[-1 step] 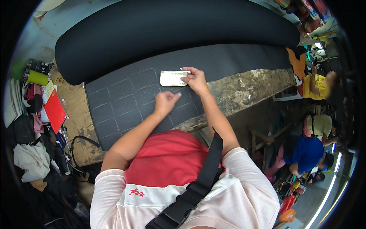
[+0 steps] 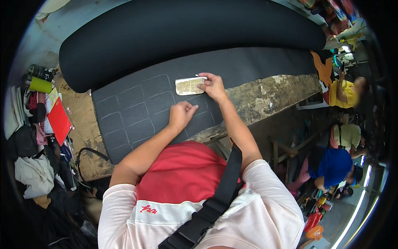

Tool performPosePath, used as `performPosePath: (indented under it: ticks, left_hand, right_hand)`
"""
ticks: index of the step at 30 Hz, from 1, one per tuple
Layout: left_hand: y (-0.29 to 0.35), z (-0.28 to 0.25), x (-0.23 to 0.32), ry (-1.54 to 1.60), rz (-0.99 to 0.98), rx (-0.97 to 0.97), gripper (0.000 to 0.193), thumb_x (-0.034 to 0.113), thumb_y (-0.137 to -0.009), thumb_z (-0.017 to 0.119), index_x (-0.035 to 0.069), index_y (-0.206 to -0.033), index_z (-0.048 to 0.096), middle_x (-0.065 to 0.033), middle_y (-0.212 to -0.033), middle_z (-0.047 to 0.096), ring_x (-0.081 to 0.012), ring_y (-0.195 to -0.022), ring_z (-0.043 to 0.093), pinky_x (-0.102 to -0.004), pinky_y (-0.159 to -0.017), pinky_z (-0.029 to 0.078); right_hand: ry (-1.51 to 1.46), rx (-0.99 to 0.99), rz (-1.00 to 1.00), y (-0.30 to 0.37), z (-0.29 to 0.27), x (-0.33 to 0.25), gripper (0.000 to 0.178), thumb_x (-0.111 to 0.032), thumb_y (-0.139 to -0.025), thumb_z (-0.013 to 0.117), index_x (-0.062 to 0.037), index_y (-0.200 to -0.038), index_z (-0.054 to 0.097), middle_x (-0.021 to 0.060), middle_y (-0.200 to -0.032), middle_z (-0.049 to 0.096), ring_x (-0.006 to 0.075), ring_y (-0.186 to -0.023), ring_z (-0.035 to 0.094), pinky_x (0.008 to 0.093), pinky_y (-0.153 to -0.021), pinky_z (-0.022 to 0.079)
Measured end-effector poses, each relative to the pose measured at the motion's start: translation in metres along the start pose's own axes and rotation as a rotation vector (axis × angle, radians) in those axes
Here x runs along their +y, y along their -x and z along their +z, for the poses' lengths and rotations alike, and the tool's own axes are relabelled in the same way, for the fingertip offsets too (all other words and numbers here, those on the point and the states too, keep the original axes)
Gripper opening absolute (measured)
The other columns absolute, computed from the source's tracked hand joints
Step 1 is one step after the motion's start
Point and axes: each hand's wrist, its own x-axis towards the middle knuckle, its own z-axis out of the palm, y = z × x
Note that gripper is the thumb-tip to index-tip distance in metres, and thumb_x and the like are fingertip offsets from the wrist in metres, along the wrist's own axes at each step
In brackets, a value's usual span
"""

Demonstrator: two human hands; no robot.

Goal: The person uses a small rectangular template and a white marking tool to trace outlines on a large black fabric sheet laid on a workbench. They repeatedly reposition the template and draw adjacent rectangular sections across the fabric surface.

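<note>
We hold the template [image 2: 188,87] by its right end, pinched between the thumb and fingers of our right hand [image 2: 212,88], a narrow grip with the thumb across its face. It sits over the grey cloth [image 2: 232,64], its long side running left to right. A small white tip [image 2: 198,75] shows by our forefinger at the upper edge, too small for us to tell what it is. Our left hand [image 2: 181,115] is just below the template and apart from it, its fingers curled in and its thumb drawn close to the forefinger. Pale outlines [image 2: 159,76] cover the cloth to the left of the template. Beyond the cloth, the black roll [image 2: 186,29] stretches across our view, and nearer our right forearm the cloth gives way to the worn board [image 2: 282,93] beneath
</note>
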Motion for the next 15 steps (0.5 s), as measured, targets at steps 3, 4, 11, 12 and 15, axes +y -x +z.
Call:
performPosePath:
  ticks: [3,4,11,12,15]
  left_hand:
    - [0.001,0.010,-0.005,-0.348,0.466,0.096,0.035,0.017,-0.080,0.064,-0.002,-0.108,0.058,-0.0201,-0.115,0.055,-0.0325,-0.108,0.052,-0.0414,-0.090,0.043]
    - [-0.001,0.012,-0.006,-0.428,0.561,0.150,0.039,0.016,-0.081,0.062,-0.003,-0.114,0.056,-0.0215,-0.125,0.051,-0.0347,-0.119,0.046,-0.0425,-0.098,0.038]
    - [0.003,0.028,-0.011,-0.529,0.370,-0.063,0.052,0.019,-0.088,0.052,-0.010,-0.129,0.039,-0.0235,-0.141,0.032,-0.0346,-0.134,0.025,-0.0453,-0.109,0.022]
    - [0.005,0.028,-0.011,-0.528,0.371,-0.067,0.053,0.019,-0.088,0.051,-0.010,-0.129,0.039,-0.0234,-0.141,0.032,-0.0344,-0.135,0.025,-0.0454,-0.109,0.021]
    - [0.006,0.025,-0.013,-0.510,0.377,-0.074,0.053,0.020,-0.088,0.052,-0.010,-0.129,0.039,-0.0235,-0.139,0.034,-0.0343,-0.134,0.026,-0.0459,-0.109,0.021]
  right_hand:
    - [0.258,-0.068,0.050,-0.008,-0.013,0.006,0.039,0.006,-0.068,0.069,-0.0010,-0.106,0.063,0.0093,-0.081,0.066,0.0101,-0.068,0.060,0.0256,-0.065,0.050]
    - [0.382,-0.034,-0.068,-0.010,-0.014,0.006,0.037,0.005,-0.069,0.068,-0.0007,-0.106,0.063,0.0088,-0.081,0.066,0.0103,-0.068,0.061,0.0251,-0.064,0.050]
    - [0.664,0.197,-0.274,-0.011,-0.003,-0.010,0.022,-0.006,-0.078,0.063,-0.0016,-0.099,0.066,0.0119,-0.074,0.066,0.0141,-0.063,0.062,0.0273,-0.061,0.050]
    - [0.656,0.192,-0.224,-0.010,-0.002,-0.012,0.020,-0.008,-0.079,0.062,-0.0016,-0.098,0.067,0.0130,-0.073,0.066,0.0149,-0.063,0.062,0.0279,-0.061,0.050]
    - [0.572,0.112,-0.276,-0.005,0.014,-0.012,0.017,-0.007,-0.076,0.061,-0.0021,-0.091,0.068,0.0199,-0.074,0.065,0.0276,-0.068,0.066,0.0335,-0.063,0.051]
